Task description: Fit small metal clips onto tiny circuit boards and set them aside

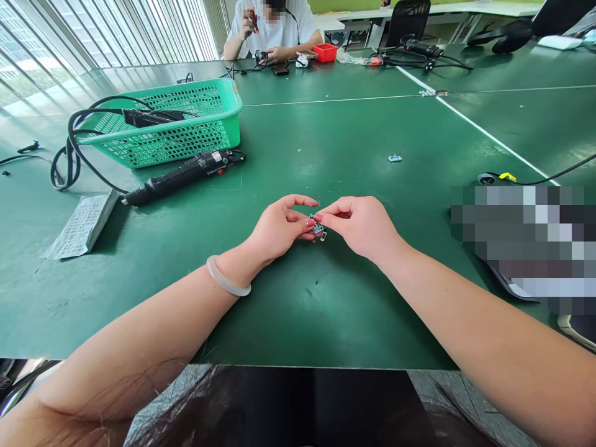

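Note:
A small grey-blue part (pixel 318 228) with metal bits is held between my two hands above the green table (pixel 307 329). My left hand (pixel 284 226) pinches it from the left with thumb and fingers. From the right, the thumb and index finger of my right hand (pixel 361 225) are pressed together at the part's upper edge. A tiny pale rectangular piece (pixel 323 236) shows at its lower right; how it is joined is too small to tell. Another small grey-blue part (pixel 395 158) lies on the table beyond my right hand.
A green basket (pixel 186 136) with a cable stands at the back left, a black electric screwdriver (pixel 181 177) before it. A paper-covered block (pixel 84 223) lies further left. A blurred dark object (pixel 516 242) is at right. Across the table sits a person (pixel 298 28) near a red box (pixel 325 52).

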A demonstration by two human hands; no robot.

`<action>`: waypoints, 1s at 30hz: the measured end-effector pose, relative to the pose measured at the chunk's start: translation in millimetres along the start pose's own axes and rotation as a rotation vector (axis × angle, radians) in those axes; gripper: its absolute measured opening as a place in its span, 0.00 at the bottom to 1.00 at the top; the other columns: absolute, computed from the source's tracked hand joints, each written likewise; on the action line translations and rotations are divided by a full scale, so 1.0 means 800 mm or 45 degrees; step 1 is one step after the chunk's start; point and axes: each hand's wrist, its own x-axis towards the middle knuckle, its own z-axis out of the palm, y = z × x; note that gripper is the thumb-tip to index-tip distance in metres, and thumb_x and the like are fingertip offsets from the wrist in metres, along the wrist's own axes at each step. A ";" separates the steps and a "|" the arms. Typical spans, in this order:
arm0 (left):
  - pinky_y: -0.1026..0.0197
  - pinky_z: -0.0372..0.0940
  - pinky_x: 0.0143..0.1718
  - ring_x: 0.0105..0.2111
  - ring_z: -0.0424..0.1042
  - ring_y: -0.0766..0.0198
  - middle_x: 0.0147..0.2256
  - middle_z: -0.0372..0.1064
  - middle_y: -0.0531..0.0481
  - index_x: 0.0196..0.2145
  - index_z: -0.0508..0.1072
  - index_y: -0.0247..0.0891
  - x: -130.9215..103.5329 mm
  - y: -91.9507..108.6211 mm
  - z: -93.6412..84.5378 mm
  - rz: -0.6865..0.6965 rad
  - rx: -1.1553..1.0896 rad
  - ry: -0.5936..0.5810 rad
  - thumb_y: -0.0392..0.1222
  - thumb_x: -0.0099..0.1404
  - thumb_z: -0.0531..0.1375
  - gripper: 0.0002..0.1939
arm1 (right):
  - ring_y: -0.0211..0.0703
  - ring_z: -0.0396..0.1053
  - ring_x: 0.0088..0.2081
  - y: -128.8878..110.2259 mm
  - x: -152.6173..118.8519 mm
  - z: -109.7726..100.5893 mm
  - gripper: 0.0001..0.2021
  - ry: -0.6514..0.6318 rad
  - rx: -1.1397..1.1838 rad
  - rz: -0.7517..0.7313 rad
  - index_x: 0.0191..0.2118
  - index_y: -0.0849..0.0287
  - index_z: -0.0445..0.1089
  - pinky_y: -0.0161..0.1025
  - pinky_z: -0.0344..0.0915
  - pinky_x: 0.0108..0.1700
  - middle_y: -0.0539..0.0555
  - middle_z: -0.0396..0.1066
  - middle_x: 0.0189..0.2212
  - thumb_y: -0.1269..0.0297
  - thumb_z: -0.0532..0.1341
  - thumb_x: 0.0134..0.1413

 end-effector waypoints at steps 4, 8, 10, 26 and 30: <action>0.63 0.73 0.35 0.26 0.79 0.66 0.24 0.78 0.51 0.43 0.70 0.35 0.001 -0.001 -0.001 0.020 0.017 -0.017 0.26 0.65 0.62 0.11 | 0.40 0.71 0.27 -0.001 0.001 -0.002 0.07 -0.055 0.139 0.126 0.26 0.57 0.80 0.40 0.67 0.35 0.52 0.78 0.24 0.62 0.67 0.51; 0.64 0.73 0.34 0.26 0.79 0.67 0.24 0.78 0.51 0.44 0.70 0.34 0.001 -0.001 -0.001 0.014 0.026 -0.018 0.27 0.65 0.62 0.11 | 0.41 0.71 0.27 -0.001 0.002 -0.002 0.08 -0.109 0.228 0.190 0.25 0.58 0.78 0.41 0.67 0.35 0.52 0.77 0.23 0.61 0.68 0.49; 0.64 0.73 0.35 0.26 0.79 0.67 0.24 0.78 0.51 0.44 0.70 0.34 0.001 -0.001 -0.002 0.005 0.029 -0.015 0.27 0.64 0.63 0.11 | 0.41 0.72 0.28 0.000 0.002 -0.001 0.07 -0.108 0.209 0.177 0.26 0.58 0.78 0.41 0.68 0.36 0.52 0.78 0.24 0.61 0.68 0.49; 0.61 0.73 0.37 0.26 0.78 0.66 0.25 0.79 0.50 0.49 0.68 0.32 -0.002 0.000 -0.003 0.000 -0.010 -0.041 0.24 0.60 0.65 0.20 | 0.42 0.74 0.30 0.005 0.002 0.002 0.07 -0.073 0.042 0.075 0.28 0.56 0.81 0.40 0.67 0.36 0.52 0.80 0.27 0.64 0.66 0.53; 0.62 0.72 0.38 0.28 0.78 0.66 0.25 0.78 0.51 0.48 0.69 0.33 -0.001 0.004 -0.005 -0.007 -0.076 0.002 0.26 0.60 0.65 0.19 | 0.43 0.73 0.32 0.008 0.006 -0.003 0.09 -0.047 0.043 0.069 0.32 0.56 0.82 0.41 0.66 0.38 0.52 0.80 0.30 0.60 0.65 0.56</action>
